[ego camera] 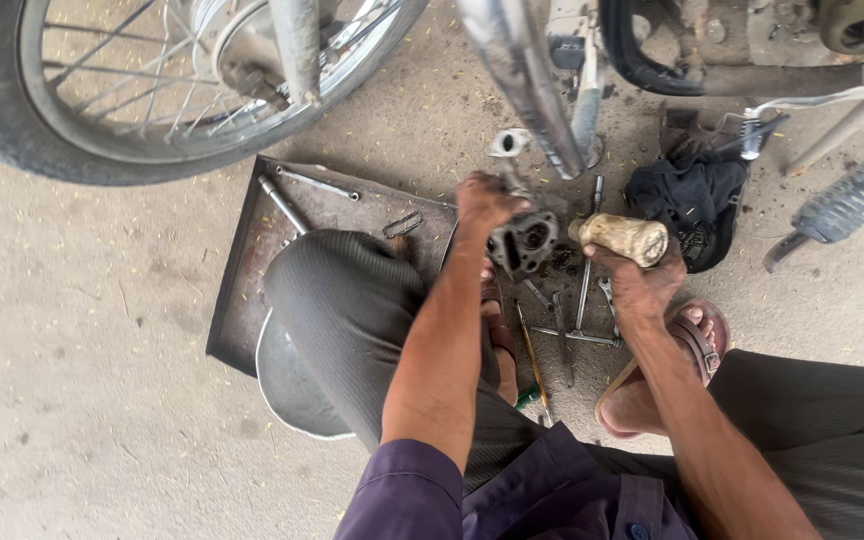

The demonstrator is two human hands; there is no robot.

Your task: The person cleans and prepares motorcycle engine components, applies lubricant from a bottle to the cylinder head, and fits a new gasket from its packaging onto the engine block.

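Motorbike wheel (152, 80): far left, big, standing on the concrete floor (72, 400).
Exhaust pipe (527, 80): far, middle, leaning over the work.
Metal tray (252, 260): left, flat on the floor, with a spanner on it.
Black rag (692, 200): right, far side, crumpled.
Engine part (522, 242): middle, dark and greasy, just above the floor tools.
Left hand (487, 200): grip closed around the top of the engine part.
Right hand (642, 280): grip closed on a wooden handle (624, 237), touching the part's right side.
Loose tools (567, 330): near the sandalled feet.
Risk: a greasy part may slip, or a hit may land on fingers or toes close by.
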